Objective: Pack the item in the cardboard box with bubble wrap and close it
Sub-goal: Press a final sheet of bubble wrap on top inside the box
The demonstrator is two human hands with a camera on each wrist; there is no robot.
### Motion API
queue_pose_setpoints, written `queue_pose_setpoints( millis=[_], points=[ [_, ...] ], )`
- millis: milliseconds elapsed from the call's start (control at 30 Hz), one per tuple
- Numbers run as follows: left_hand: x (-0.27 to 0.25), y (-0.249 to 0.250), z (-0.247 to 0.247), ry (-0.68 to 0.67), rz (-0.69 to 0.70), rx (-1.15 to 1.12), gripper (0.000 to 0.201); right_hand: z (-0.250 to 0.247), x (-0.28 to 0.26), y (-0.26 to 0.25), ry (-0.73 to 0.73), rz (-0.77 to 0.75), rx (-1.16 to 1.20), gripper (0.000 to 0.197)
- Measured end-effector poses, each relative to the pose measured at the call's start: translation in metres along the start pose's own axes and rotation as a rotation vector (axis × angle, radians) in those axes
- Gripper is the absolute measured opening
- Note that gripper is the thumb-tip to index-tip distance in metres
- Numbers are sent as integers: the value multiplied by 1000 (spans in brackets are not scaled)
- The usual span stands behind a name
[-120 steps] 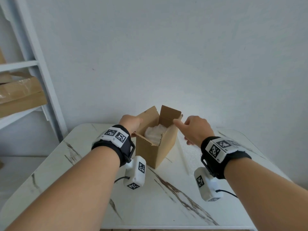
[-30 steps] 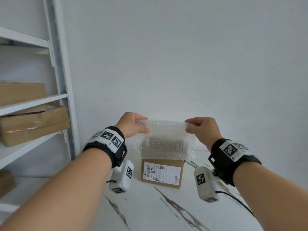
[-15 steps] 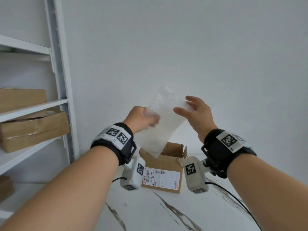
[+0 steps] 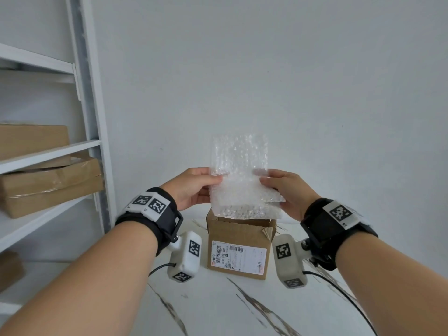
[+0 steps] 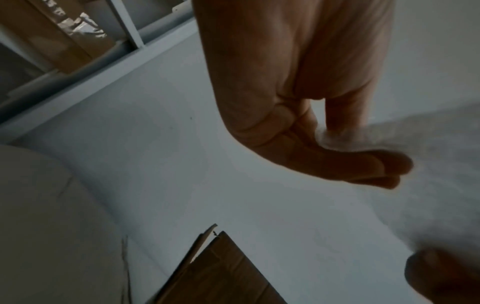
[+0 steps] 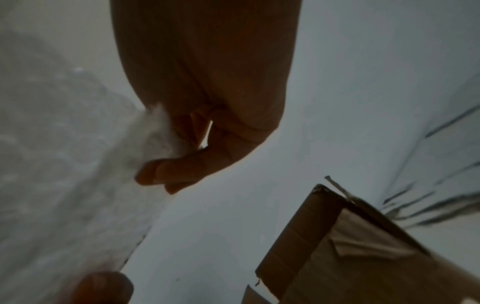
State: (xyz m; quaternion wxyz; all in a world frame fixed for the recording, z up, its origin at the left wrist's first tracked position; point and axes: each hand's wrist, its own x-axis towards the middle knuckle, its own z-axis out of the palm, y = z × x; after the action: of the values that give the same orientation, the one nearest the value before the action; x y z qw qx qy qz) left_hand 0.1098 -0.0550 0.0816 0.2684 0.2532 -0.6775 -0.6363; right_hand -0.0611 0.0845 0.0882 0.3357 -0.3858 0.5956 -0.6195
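A clear sheet of bubble wrap [image 4: 240, 175] hangs upright just above the open cardboard box [image 4: 238, 246], which stands on the marble table and shows a white shipping label on its front. My left hand [image 4: 194, 187] pinches the sheet's left edge and my right hand [image 4: 283, 190] pinches its right edge. In the left wrist view the left hand [image 5: 363, 164] has curled fingers against the blurred bubble wrap [image 5: 428, 164], with a box flap [image 5: 221, 267] below. In the right wrist view the right hand [image 6: 166, 172] grips the bubble wrap [image 6: 78, 164] beside the box [image 6: 350, 246]. The inside of the box is hidden.
A white metal shelf unit [image 4: 87, 112] stands at the left with several cardboard boxes [image 4: 51, 183] on its shelves. A plain white wall lies close behind the box. The marble table [image 4: 218, 306] stretches toward me, with wrist-camera cables [image 4: 339, 287] trailing over it.
The bubble wrap, tilted and held higher half a second ago, now hangs squarely between both hands just above the box. My right hand has closed onto its edge.
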Motion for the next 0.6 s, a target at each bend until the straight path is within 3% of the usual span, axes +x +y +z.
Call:
queue_pose_setpoints(
  millis=[200,300,400,467,600],
  points=[
    [4,-7,-3,-84,13,-143,30,4,3,7,60,53,77,36],
    [7,-10,-3,-32,-9,-224,27,4,4,9,36,59,83,23],
    [10,-10,-2,-41,-23,-220,28,2,8,14,-1,49,121,29],
    [10,-12,-1,-48,-19,-197,31,1,12,17,48,46,93,22],
    [10,-12,-2,-19,-20,-231,26,2,14,21,74,33,154,26]
  ],
)
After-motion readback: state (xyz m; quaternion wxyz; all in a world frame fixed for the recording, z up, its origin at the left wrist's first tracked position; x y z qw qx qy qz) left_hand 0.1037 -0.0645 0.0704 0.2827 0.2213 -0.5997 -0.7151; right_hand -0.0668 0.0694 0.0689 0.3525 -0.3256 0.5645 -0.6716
